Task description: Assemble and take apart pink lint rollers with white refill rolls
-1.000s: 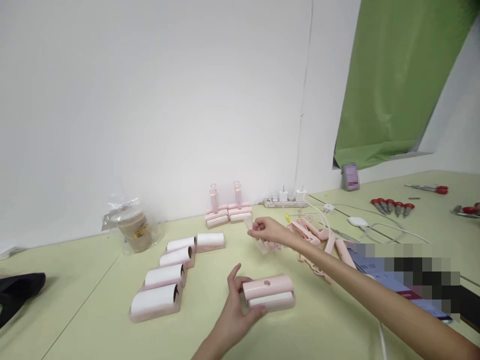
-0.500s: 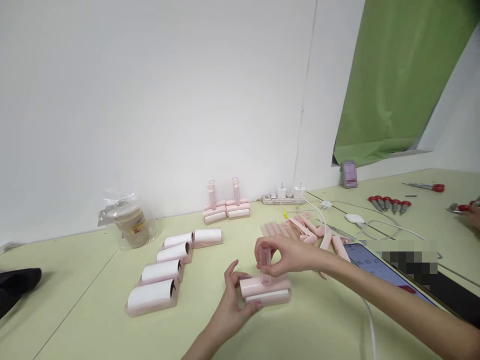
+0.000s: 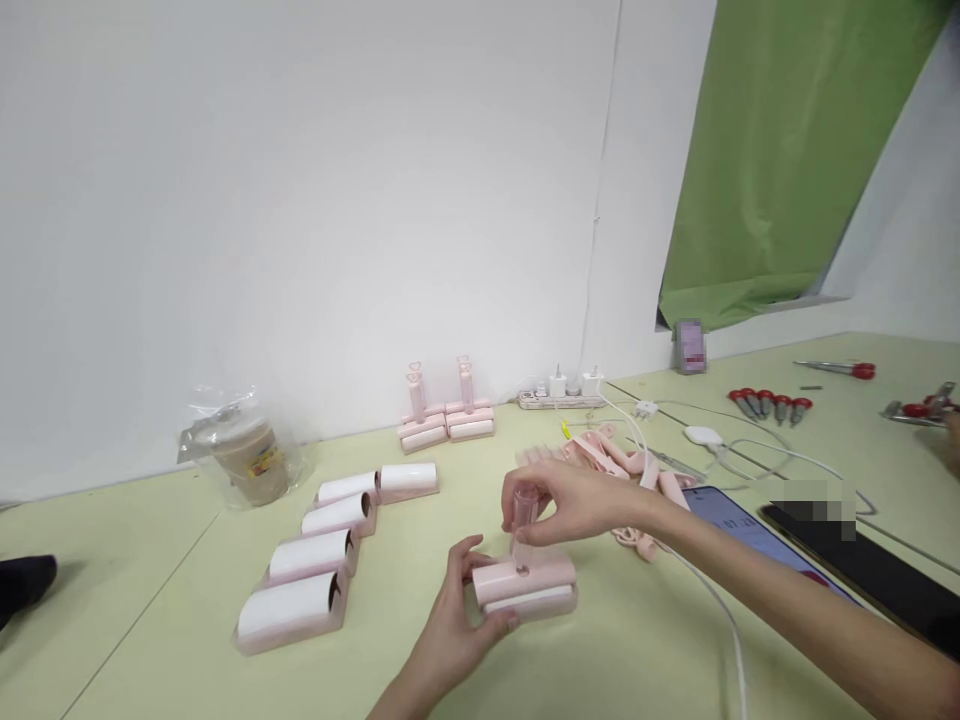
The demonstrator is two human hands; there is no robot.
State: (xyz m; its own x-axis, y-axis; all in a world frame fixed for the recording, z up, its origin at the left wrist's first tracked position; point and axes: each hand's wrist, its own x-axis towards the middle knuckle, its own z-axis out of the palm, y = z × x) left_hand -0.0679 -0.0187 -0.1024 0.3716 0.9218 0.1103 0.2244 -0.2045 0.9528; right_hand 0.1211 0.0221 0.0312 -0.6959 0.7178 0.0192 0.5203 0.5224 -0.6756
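A pink lint roller head [image 3: 551, 572] with a white roll inside lies on the table. My left hand [image 3: 459, 622] is closed round its left end, thumb at the front and fingers behind. Above the head, my right hand [image 3: 559, 500] pinches a clear pink tubular handle [image 3: 523, 530], held upright over the hole in the top. Whether the handle's lower end touches the hole I cannot tell. Left of my hands stand several white rolls [image 3: 311, 553] in clear pink covers. By the wall are assembled pink lint rollers [image 3: 468, 410] with upright handles.
Pink handle parts [image 3: 604, 455] lie beyond my right hand, near a power strip [image 3: 562, 399]. A phone [image 3: 739, 530] and a black device [image 3: 862, 560] are at right, with white cables. A bagged cup [image 3: 251, 455] stands at left; red-handled tools [image 3: 772, 403] and another person's hand are at far right.
My right hand has lifted the clear handle slightly, uncovering the hole in the roller head. My left hand keeps its hold. The whole view has shifted a little.
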